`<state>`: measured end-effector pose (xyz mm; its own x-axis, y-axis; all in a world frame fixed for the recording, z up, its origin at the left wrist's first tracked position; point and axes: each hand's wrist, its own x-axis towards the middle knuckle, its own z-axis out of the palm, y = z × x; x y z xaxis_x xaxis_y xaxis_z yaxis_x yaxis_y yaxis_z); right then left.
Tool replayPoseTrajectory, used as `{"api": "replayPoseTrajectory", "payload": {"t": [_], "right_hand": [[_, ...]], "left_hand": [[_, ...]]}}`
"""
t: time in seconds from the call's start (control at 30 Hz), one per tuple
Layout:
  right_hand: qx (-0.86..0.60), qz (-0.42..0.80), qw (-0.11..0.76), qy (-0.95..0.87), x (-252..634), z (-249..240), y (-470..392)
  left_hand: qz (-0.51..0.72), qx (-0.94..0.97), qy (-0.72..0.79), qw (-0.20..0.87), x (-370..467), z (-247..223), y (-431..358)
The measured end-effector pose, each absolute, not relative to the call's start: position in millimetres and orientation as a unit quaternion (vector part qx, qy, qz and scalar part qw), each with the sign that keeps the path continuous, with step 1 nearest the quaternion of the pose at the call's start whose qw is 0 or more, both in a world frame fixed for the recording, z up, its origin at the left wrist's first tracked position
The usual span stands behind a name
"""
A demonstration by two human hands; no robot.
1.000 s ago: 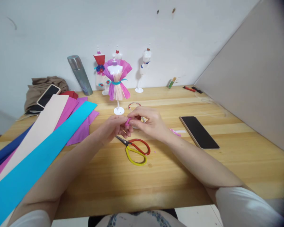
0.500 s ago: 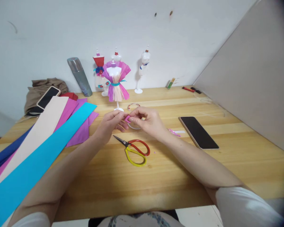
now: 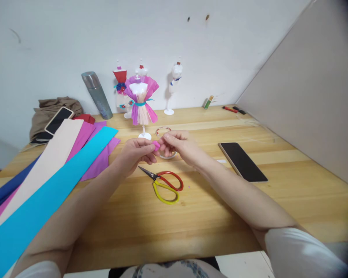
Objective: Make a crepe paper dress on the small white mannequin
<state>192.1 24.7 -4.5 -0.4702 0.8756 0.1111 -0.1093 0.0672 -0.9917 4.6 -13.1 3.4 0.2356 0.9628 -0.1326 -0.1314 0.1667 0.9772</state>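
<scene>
The left grip (image 3: 137, 152) pinches the pink piece (image 3: 156, 146) at its tip; right grip (image 3: 182, 146) unclear.

Left hand (image 3: 137, 153) kinda hides the pink bit (image 3: 156, 146), right hand (image 3: 178, 144) blocks some white ring (image 3: 168, 157), turquoise strip (image 3: 58, 179) runs off-frame, speck (image 3: 189, 187) too tiny to ID.

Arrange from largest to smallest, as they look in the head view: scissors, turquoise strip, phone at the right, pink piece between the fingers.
1. Turquoise strip, though its near end is closer to the camera
2. Scissors and phone, alike in length, so unranked
3. Pink piece
</scene>
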Motion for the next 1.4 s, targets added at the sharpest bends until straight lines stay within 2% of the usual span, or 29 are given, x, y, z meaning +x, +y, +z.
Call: {"api": "replayPoseTrajectory", "payload": {"t": [0.37,0.53,0.67,0.8,1.23,1.4], "right_hand": [[-0.352,0.564,0.395,-0.634,191.4,1.0,19.6],[-0.271,0.563,0.436,-0.647,193.6,-3.0,25.9],[-0.224,0.536,0.426,-0.694,195.9,-3.0,26.9],[-0.229,0.513,0.406,-0.721,196.0,-3.5,25.3],[-0.249,0.586,0.371,-0.676,193.3,-3.0,25.9],[-0.315,0.562,0.378,-0.664,191.4,-4.6,25.6]], "left_hand": [[0.422,0.465,0.44,0.642,7.1,1.7,-13.4],[0.415,0.456,0.432,0.658,5.7,3.1,-13.9],[0.386,0.461,0.43,0.674,5.6,2.6,-13.5],[0.373,0.455,0.43,0.684,7.5,2.6,-13.5],[0.357,0.446,0.407,0.713,7.3,-0.9,-13.3],[0.35,0.451,0.418,0.707,8.7,-1.5,-12.3]]}}
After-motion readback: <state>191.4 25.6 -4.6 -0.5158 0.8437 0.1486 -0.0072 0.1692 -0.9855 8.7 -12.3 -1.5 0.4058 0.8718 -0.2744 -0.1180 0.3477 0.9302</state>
